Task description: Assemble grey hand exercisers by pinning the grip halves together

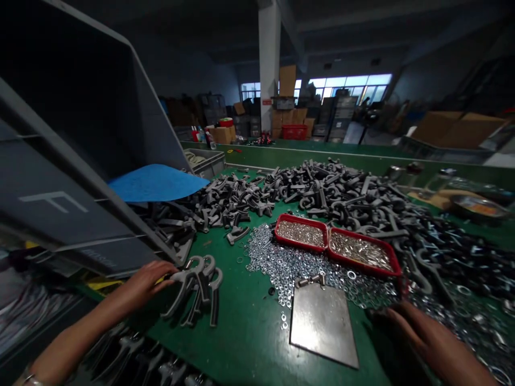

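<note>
Head view, left fingers (164, 271) gripping curved grey hooks (200, 288), right fingers (397, 317) loose near washers (281, 268)

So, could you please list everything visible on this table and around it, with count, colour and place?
plastic bin: one, grey, left, tilted over the table
sheet: one, blue, at the bin's mouth
pile of hook-shaped parts: many, grey, across the back
small bunch of hook-shaped parts: a few, grey, front left
trays: two, red, centre, side by side
washers: many, silver, loose around the trays
metal plate: one, steel grey, front centre, lying flat
table: one, green
pillar: one, white, background
crate: one, red, beside the pillar
left hand: touching the small bunch
right hand: flat on washers, front right
</note>
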`<act>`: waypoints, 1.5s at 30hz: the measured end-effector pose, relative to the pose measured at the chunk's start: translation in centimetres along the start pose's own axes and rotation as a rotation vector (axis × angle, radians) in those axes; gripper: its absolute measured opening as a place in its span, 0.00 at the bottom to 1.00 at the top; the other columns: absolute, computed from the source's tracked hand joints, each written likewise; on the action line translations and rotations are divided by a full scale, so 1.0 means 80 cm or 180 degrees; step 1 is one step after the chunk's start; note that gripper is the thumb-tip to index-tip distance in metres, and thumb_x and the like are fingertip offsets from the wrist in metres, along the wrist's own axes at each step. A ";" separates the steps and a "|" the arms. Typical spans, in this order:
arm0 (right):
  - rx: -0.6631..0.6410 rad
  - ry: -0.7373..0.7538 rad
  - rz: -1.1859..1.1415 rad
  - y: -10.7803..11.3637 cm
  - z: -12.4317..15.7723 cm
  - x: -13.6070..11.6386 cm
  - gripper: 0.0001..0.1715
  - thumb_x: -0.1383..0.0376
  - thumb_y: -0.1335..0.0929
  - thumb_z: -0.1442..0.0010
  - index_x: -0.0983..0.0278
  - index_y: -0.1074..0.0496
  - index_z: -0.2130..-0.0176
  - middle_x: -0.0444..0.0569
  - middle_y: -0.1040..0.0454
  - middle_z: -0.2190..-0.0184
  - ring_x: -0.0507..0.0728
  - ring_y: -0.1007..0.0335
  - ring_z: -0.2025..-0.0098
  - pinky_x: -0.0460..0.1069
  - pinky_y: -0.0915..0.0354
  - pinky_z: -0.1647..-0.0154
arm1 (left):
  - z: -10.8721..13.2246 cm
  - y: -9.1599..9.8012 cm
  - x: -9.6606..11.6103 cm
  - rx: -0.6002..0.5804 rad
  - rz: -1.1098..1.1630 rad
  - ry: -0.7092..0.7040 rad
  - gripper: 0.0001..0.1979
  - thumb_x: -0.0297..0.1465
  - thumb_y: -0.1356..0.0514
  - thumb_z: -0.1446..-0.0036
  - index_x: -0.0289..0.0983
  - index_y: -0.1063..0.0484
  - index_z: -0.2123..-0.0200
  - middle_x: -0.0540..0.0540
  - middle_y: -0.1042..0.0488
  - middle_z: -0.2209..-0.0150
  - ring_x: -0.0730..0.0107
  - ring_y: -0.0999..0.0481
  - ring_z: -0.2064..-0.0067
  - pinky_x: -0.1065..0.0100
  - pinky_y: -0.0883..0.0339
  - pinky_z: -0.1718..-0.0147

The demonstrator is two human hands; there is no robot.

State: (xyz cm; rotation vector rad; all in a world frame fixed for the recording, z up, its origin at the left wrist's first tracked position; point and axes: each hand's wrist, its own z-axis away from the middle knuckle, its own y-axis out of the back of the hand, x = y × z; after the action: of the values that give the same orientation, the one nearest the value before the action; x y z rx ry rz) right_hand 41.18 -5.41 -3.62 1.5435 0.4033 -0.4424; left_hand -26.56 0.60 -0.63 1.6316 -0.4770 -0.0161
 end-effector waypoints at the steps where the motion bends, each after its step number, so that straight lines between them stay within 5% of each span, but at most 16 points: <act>1: -0.0347 0.0158 -0.0096 -0.012 -0.020 -0.024 0.20 0.47 0.38 0.37 0.56 0.26 0.60 0.51 0.18 0.60 0.62 0.21 0.62 0.53 0.28 0.59 | -0.002 -0.005 0.014 0.0132 0.0000 0.0022 0.16 0.42 0.44 0.39 0.40 0.24 0.56 0.40 0.21 0.53 0.51 0.25 0.51 0.55 0.33 0.49; 5: -0.0638 0.0525 -0.0070 -0.070 -0.088 -0.105 0.15 0.57 0.40 0.35 0.59 0.32 0.53 0.56 0.21 0.54 0.63 0.24 0.54 0.54 0.32 0.52 | -0.025 -0.037 0.152 0.0701 0.0351 -0.0002 0.15 0.37 0.50 0.33 0.39 0.28 0.51 0.41 0.25 0.51 0.56 0.28 0.48 0.54 0.39 0.43; 9: -0.0683 0.0416 0.0137 -0.102 -0.120 -0.123 0.11 0.60 0.34 0.39 0.61 0.32 0.56 0.58 0.22 0.57 0.66 0.24 0.57 0.56 0.33 0.56 | -0.053 -0.107 0.290 -0.0739 0.0754 -0.0401 0.11 0.28 0.48 0.33 0.40 0.26 0.56 0.45 0.25 0.56 0.63 0.25 0.53 0.65 0.32 0.53; 12: -0.0762 0.0425 0.0113 -0.098 -0.118 -0.109 0.11 0.65 0.33 0.42 0.60 0.33 0.57 0.56 0.22 0.55 0.63 0.25 0.54 0.53 0.34 0.53 | -0.070 -0.156 0.329 -0.1102 0.0118 -0.0413 0.12 0.24 0.48 0.35 0.37 0.26 0.57 0.42 0.25 0.55 0.58 0.26 0.53 0.61 0.32 0.53; 19: -0.0797 0.0247 -0.0058 -0.052 -0.107 -0.076 0.19 0.60 0.37 0.38 0.63 0.34 0.48 0.53 0.23 0.54 0.60 0.25 0.55 0.52 0.33 0.52 | -0.085 -0.179 0.331 -0.1122 -0.0360 -0.0818 0.19 0.17 0.53 0.38 0.35 0.28 0.52 0.38 0.25 0.50 0.56 0.27 0.48 0.55 0.36 0.46; 26: -0.0689 -0.0179 0.0252 -0.015 -0.113 -0.060 0.12 0.64 0.36 0.38 0.64 0.28 0.56 0.54 0.21 0.64 0.62 0.23 0.62 0.53 0.33 0.61 | -0.089 -0.190 0.342 -0.1048 -0.0519 -0.0849 0.19 0.16 0.53 0.40 0.32 0.26 0.55 0.35 0.24 0.54 0.52 0.25 0.52 0.53 0.32 0.50; 30: -0.0463 0.0083 0.0343 -0.033 -0.099 -0.103 0.12 0.67 0.40 0.35 0.62 0.29 0.55 0.58 0.24 0.56 0.64 0.27 0.54 0.55 0.36 0.53 | -0.091 -0.187 0.351 -0.1151 -0.0513 -0.0692 0.20 0.15 0.53 0.42 0.30 0.26 0.55 0.32 0.24 0.55 0.50 0.25 0.53 0.52 0.32 0.52; 36: -0.0651 0.0744 -0.0132 -0.112 -0.084 -0.184 0.03 0.65 0.33 0.39 0.59 0.28 0.62 0.50 0.26 0.57 0.60 0.31 0.52 0.51 0.39 0.49 | -0.088 -0.185 0.358 -0.1119 -0.0336 -0.0611 0.19 0.16 0.53 0.40 0.31 0.27 0.55 0.34 0.24 0.55 0.52 0.24 0.54 0.54 0.31 0.52; 41: -0.0421 0.0477 -0.0804 -0.106 -0.069 -0.162 0.09 0.58 0.37 0.34 0.60 0.32 0.63 0.50 0.25 0.63 0.60 0.29 0.59 0.53 0.36 0.54 | -0.075 -0.176 0.340 -0.1284 -0.0113 -0.0325 0.20 0.17 0.55 0.41 0.31 0.27 0.54 0.32 0.24 0.53 0.51 0.24 0.53 0.53 0.31 0.53; 45: -0.0437 0.0117 -0.1533 -0.085 -0.022 -0.137 0.19 0.50 0.40 0.33 0.61 0.33 0.61 0.46 0.27 0.67 0.57 0.28 0.65 0.50 0.33 0.64 | -0.072 -0.165 0.315 -0.1070 0.0454 0.0025 0.16 0.19 0.53 0.42 0.31 0.29 0.56 0.33 0.25 0.54 0.54 0.24 0.53 0.55 0.33 0.51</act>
State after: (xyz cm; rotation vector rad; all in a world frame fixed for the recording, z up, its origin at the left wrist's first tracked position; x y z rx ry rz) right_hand 28.36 -3.33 -3.85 1.3164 0.8242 -0.7428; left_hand 1.91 -1.29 -5.72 1.2659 -0.5520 0.0160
